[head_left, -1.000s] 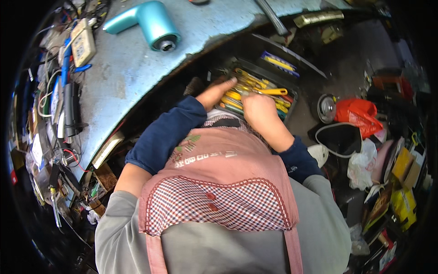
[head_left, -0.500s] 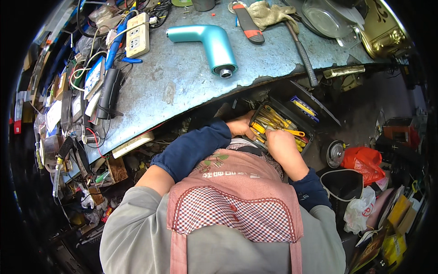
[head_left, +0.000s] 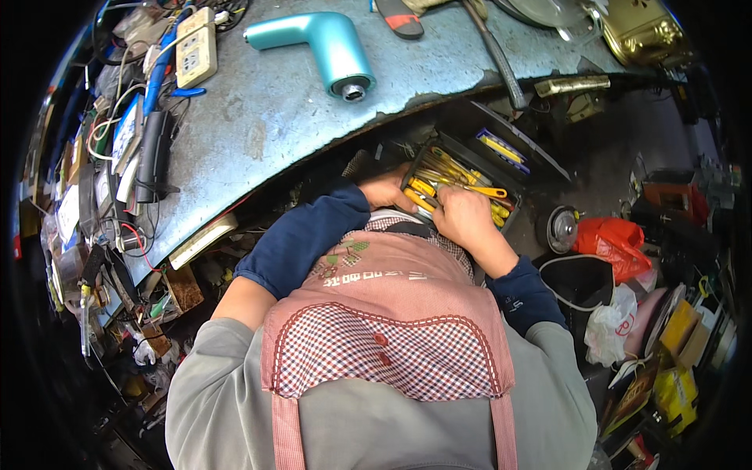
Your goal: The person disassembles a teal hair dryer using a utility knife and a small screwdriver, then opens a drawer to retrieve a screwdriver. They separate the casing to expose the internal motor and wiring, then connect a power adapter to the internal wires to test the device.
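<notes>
In front of my waist, below the bench's edge, stands an open dark toolbox point(head_left: 509, 196) packed with yellow-handled tools point(head_left: 449, 168). My left hand point(head_left: 389, 190) rests against its left side, thumb toward the near corner; the other fingers are mostly hidden. Reaching into the near part of the box, my right hand point(head_left: 465, 217) has its fingers closed, and whatever they pinch is hidden. One yellow handle point(head_left: 490, 191) with a hole at its end sticks out beyond that hand. The raised lid point(head_left: 533, 149) has a blue-and-yellow packet point(head_left: 503, 147) by it.
On the metal bench point(head_left: 243, 157) lie a teal L-shaped device point(head_left: 333, 48), a red-and-black handled tool point(head_left: 401, 19) and a dark-handled bar point(head_left: 501, 63). A power strip point(head_left: 196, 48) and tangled cables fill the left. Right of me are a red bag point(head_left: 609, 244) and a white bag point(head_left: 612, 327).
The whole view has shifted, so bench and toolbox appear lower-left to upper-left of before. Both hands stay at the toolbox, the right one still inside its near part.
</notes>
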A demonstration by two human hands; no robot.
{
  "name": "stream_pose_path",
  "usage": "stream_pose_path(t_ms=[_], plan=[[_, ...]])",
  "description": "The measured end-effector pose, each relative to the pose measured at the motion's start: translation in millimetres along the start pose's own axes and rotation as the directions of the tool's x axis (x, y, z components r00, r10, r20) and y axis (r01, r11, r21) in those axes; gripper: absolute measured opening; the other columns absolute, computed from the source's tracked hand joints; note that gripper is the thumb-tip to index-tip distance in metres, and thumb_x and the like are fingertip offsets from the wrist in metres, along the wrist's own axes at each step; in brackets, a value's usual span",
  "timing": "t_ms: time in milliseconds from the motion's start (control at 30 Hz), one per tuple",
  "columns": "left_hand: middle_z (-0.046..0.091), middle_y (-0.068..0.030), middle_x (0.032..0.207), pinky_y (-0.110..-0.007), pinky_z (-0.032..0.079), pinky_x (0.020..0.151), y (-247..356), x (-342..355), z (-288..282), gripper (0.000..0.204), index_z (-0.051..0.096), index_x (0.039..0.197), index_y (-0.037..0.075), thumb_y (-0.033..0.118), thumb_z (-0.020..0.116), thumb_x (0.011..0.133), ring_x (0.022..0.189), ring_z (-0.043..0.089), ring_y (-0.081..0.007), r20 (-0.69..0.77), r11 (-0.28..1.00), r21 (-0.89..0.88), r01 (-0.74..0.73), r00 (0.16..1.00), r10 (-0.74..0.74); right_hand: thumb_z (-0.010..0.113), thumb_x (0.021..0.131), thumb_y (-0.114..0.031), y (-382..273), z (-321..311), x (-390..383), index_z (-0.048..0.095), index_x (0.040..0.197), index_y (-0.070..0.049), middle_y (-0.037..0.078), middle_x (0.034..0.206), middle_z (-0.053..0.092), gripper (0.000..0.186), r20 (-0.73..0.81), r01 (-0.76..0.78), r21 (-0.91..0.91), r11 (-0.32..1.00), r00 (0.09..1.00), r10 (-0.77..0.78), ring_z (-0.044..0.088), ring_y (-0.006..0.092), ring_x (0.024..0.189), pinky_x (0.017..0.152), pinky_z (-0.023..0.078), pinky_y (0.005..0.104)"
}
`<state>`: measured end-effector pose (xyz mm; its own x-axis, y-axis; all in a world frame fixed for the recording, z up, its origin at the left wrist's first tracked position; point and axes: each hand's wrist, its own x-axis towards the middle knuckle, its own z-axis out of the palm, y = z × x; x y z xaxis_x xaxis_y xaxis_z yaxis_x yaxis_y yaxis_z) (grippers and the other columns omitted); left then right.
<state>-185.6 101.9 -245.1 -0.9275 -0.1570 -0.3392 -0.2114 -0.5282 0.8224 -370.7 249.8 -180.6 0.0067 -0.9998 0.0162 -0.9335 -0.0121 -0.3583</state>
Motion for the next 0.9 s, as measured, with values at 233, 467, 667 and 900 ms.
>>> stream_pose_path(t_ms=[233, 467, 667, 900], plan=[[0.062, -0.0132, 0.152, -0.035, 0.042, 0.126, -9, 1, -2, 0.104, 0.03, 0.169, 0.001, -0.008, 0.087, 0.083, 0.144, 0.057, -0.0226, -0.039, 0.999, -0.037, 0.013, 0.999, -0.014, 0.068, 0.087, -0.018, 8, -14, -7, 0.072, 0.092, -0.006, 0.017, 0.091, 0.074, 0.013, 0.027, -0.075, 0.18, 0.981, 0.997, 0.072, 0.074, 0.0414, 0.086, 0.075, 0.06, 0.0536], [0.065, -0.0133, 0.15, -0.035, 0.043, 0.124, -10, 1, -3, 0.106, 0.029, 0.169, 0.0, -0.005, 0.09, 0.082, 0.14, 0.06, -0.0231, -0.054, 1.0, 0.002, 0.016, 0.998, -0.016, 0.07, 0.088, -0.013, 4, 6, 0, 0.073, 0.093, -0.006, 0.021, 0.073, 0.074, 0.01, 0.094, 0.004, -0.125, 0.992, 0.996, 0.008, 0.077, 0.0395, 0.07, 0.066, 0.062, 0.0504], [0.064, -0.0123, 0.15, -0.036, 0.044, 0.122, -13, 3, -4, 0.096, 0.036, 0.165, 0.001, -0.001, 0.09, 0.085, 0.139, 0.059, -0.0228, -0.08, 0.998, 0.059, -0.01, 0.997, 0.014, 0.067, 0.091, -0.012, -1, 5, 6, 0.075, 0.093, -0.004, 0.019, 0.082, 0.079, 0.012, 0.167, 0.04, -0.189, 0.981, 0.986, -0.008, 0.08, 0.0354, 0.077, 0.07, 0.064, 0.0457], [0.067, -0.0092, 0.142, -0.034, 0.048, 0.115, -21, 5, -4, 0.076, 0.045, 0.16, 0.002, 0.013, 0.086, 0.097, 0.129, 0.062, -0.0197, -0.101, 0.983, 0.16, -0.085, 0.99, 0.102, 0.066, 0.091, -0.011, -1, -19, 2, 0.071, 0.093, -0.006, 0.015, 0.085, 0.074, 0.007, -0.18, 0.063, 0.114, 0.991, 0.983, -0.042, 0.074, 0.0425, 0.079, 0.07, 0.06, 0.0508]])
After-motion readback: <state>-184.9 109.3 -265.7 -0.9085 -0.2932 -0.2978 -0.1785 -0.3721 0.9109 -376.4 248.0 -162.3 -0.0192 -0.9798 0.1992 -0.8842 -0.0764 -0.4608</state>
